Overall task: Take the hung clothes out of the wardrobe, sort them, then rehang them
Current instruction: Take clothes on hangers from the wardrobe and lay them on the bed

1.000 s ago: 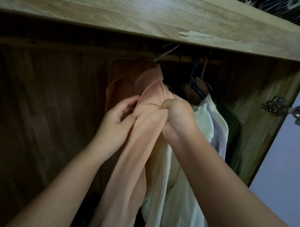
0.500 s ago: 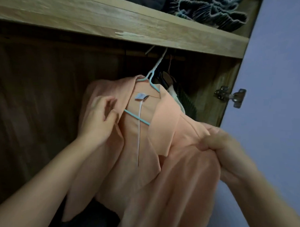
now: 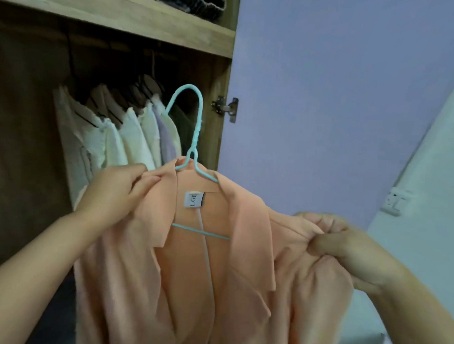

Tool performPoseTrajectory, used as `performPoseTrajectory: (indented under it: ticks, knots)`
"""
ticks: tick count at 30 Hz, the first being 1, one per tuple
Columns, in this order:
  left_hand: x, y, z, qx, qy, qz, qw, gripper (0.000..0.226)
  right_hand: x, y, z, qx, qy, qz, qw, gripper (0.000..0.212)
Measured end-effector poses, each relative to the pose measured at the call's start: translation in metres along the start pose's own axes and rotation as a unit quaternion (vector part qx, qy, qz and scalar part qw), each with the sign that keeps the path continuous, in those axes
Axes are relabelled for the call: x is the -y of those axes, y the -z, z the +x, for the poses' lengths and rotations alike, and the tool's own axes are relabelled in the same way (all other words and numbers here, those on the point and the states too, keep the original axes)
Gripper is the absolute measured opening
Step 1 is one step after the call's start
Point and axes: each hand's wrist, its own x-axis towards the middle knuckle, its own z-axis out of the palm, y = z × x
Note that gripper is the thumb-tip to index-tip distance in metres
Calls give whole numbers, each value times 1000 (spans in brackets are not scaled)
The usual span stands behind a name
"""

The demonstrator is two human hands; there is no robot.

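A peach collared shirt (image 3: 245,270) on a light-blue hanger (image 3: 196,134) is held in front of the wardrobe, its hook free of the rail. My left hand (image 3: 114,193) pinches the shirt's left shoulder near the collar. My right hand (image 3: 346,250) grips the bunched right shoulder. A white label shows inside the collar. Several pale shirts (image 3: 124,140) hang on dark hangers from the rail inside the wardrobe (image 3: 23,139), behind my left hand.
A wooden shelf (image 3: 148,27) above the rail carries folded dark knitwear (image 3: 190,2). A metal hinge (image 3: 225,108) sits on the wardrobe's right side panel. A lilac wall (image 3: 339,98) fills the right, with a white socket (image 3: 396,201) on a paler surface.
The peach shirt came off the rail and out of the wardrobe toward me and to the right. Both hands kept their hold on its shoulders. The view swung right, showing the pale shirts behind.
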Motion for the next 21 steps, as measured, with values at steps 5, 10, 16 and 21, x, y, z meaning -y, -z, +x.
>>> performPoseTrajectory:
  ticks: [5,10,16,21]
  knots:
    - [-48,-36,-22,8,-53,-28,998,44,11,28,-63,-80,-1,-219,973,32]
    - [-101,-57,-25,-13,-136,-71,988,40,14,33,-127,-184,-23,-334,924,13]
    - [-158,-74,-30,34,-198,-132,971,38,-8,19,-203,-372,-60,-482,791,36]
    - [-229,-77,-55,10,-289,-187,939,51,-34,-7,-269,-478,-97,-513,706,47]
